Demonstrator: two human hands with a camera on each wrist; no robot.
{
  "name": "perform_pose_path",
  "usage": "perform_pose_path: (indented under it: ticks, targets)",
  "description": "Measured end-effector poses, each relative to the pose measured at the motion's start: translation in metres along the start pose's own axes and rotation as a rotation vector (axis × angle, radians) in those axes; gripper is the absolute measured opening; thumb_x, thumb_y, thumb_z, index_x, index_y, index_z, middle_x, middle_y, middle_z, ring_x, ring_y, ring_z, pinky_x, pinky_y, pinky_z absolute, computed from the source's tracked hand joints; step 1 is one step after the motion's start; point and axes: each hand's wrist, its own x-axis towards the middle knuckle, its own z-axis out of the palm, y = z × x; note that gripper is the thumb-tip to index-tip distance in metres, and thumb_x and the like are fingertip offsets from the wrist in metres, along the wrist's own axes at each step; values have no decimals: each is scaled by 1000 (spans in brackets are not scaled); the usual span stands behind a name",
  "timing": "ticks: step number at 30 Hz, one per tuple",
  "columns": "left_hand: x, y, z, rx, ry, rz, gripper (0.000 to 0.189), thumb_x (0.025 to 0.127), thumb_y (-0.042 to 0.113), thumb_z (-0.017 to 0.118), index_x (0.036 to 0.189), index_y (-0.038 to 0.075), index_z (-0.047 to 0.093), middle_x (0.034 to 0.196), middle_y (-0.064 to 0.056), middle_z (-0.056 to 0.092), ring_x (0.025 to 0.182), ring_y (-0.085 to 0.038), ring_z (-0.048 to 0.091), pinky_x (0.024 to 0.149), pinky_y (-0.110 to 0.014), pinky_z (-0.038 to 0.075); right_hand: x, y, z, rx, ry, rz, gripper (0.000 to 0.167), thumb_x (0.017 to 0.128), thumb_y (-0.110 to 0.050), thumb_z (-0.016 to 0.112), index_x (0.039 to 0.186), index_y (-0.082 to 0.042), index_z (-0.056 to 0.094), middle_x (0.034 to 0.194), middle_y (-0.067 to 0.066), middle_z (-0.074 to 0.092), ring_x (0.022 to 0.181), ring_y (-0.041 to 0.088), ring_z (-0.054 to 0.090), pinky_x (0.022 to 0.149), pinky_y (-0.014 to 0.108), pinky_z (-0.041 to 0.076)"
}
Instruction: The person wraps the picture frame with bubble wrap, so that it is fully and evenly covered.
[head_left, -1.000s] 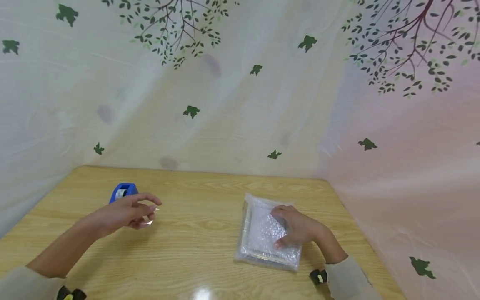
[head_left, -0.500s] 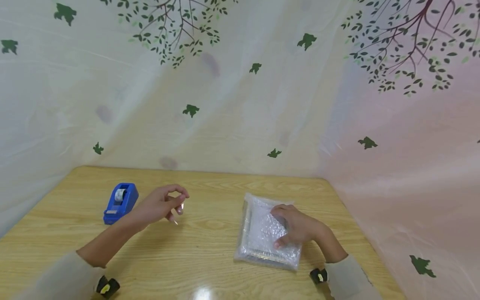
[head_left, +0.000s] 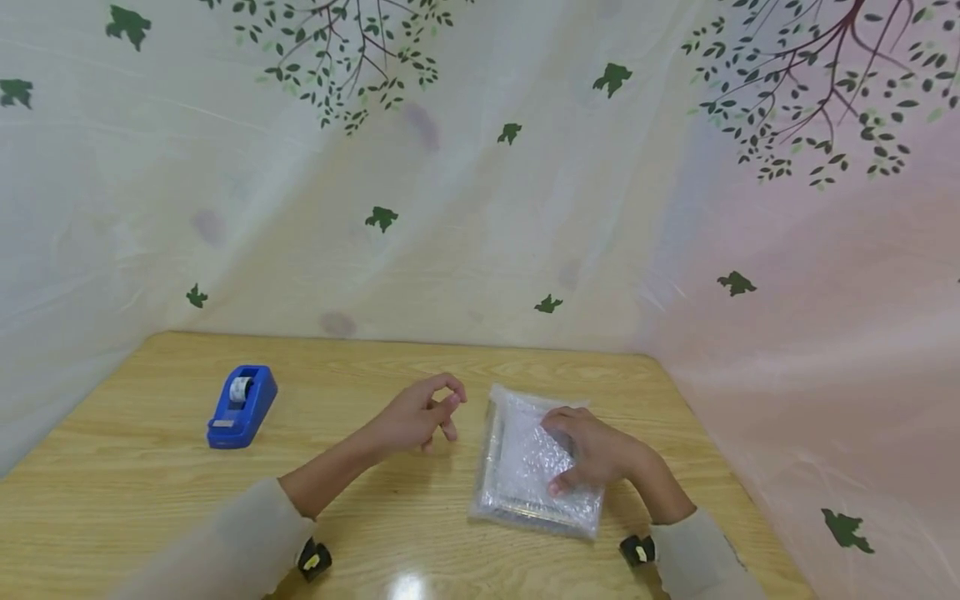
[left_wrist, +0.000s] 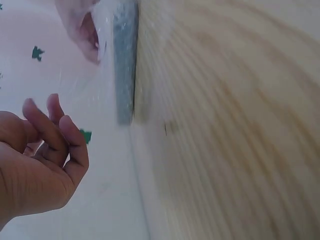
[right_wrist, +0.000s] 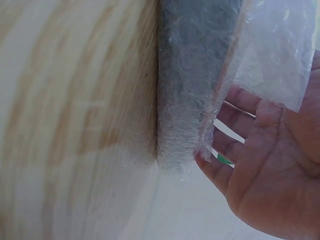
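Observation:
A flat rectangular package in bubble wrap point(head_left: 517, 462), with a gold-coloured edge showing through, lies on the table in the head view. My right hand point(head_left: 600, 450) rests on its right side, thumb and fingers spread. In the right wrist view, those fingers touch the top of the wrap, and a loose flap point(right_wrist: 280, 50) of it hangs by the palm. Just left of the package, my left hand point(head_left: 412, 417) hovers with thumb and forefinger brought together. The small clear strip of tape seen there earlier is hard to make out now. The left wrist view shows its fingers point(left_wrist: 75, 150) curled.
A blue tape dispenser point(head_left: 243, 408) with a roll of tape stands at the table's left. Printed cloth point(head_left: 465, 208) with leaves and branches hangs behind and beside the wooden table point(head_left: 360, 517).
My left hand has moved right, from beside the tape dispenser to near the package, and the dispenser has come into full view. My right hand has stayed on the package.

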Motion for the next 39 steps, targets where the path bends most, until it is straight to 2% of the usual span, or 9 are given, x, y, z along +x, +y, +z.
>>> perform_pose_path:
  ticks: [3, 9, 14, 19, 24, 28, 33, 36, 39]
  targets:
    - [12, 4, 18, -6, -31, 10, 15, 110, 26, 50, 118, 17, 59, 83, -28, 70, 44, -13, 44, 45, -24, 39, 0, 0, 0, 1, 0, 8, 107, 71, -60, 86, 146, 4, 47, 151, 22, 48, 140, 44, 40, 113, 60, 34]
    - [30, 12, 47, -26, -83, 25, 11, 108, 21, 53, 118, 19, 59, 79, -21, 71, 45, -18, 47, 47, -29, 45, 2, 1, 0, -5, -3, 27, 104, 72, -60, 86, 146, 2, 49, 150, 19, 49, 140, 42, 40, 113, 60, 35]
    - [39, 14, 60, -63, -151, 4, 24, 103, 12, 60, 126, 18, 56, 84, -24, 72, 45, -18, 48, 49, -28, 49, 4, 1, 1, -13, -7, 24, 98, 74, -59, 86, 144, -1, 51, 149, 16, 51, 140, 41, 40, 112, 61, 35]
    - [46, 13, 68, -60, -205, -12, 42, 100, -1, 57, 136, 19, 51, 89, -16, 75, 51, -16, 54, 55, -28, 53, 5, 0, 0, -21, -7, 32, 92, 73, -54, 88, 141, -3, 53, 147, 14, 53, 139, 40, 42, 113, 61, 35]
    - [52, 12, 76, -72, -188, -30, 49, 97, -9, 51, 139, 17, 49, 93, -15, 75, 54, -16, 58, 56, -26, 52, 3, 1, 0, -19, -6, 31, 91, 73, -53, 89, 141, -3, 53, 147, 14, 53, 138, 40, 42, 113, 60, 35]
    - [56, 10, 83, -68, -149, -48, 48, 98, -8, 56, 138, 17, 49, 91, -13, 76, 55, -16, 59, 55, -25, 49, 4, 1, 0, -24, -7, 26, 92, 73, -54, 88, 141, -3, 53, 147, 14, 53, 139, 40, 42, 113, 60, 35]
    - [58, 9, 89, 37, -106, -23, 47, 96, -5, 65, 136, 16, 51, 90, -4, 77, 71, -16, 66, 61, -25, 49, 4, 0, 0, -14, -10, 35, 94, 73, -54, 88, 142, -2, 52, 148, 15, 52, 140, 42, 41, 114, 61, 34]
    - [58, 10, 92, 109, -85, 7, 48, 93, -3, 71, 134, 14, 53, 91, -2, 78, 83, -14, 70, 66, -25, 49, 4, -1, -1, -9, -7, 42, 93, 73, -52, 88, 142, -1, 52, 149, 17, 51, 140, 43, 40, 114, 62, 33]
    - [57, 11, 95, 144, -68, 20, 46, 91, 2, 76, 132, 14, 55, 91, -2, 78, 89, -14, 71, 71, -27, 50, 4, 0, 0, -12, -4, 42, 93, 73, -52, 89, 142, -1, 53, 149, 17, 51, 141, 43, 40, 114, 62, 33]
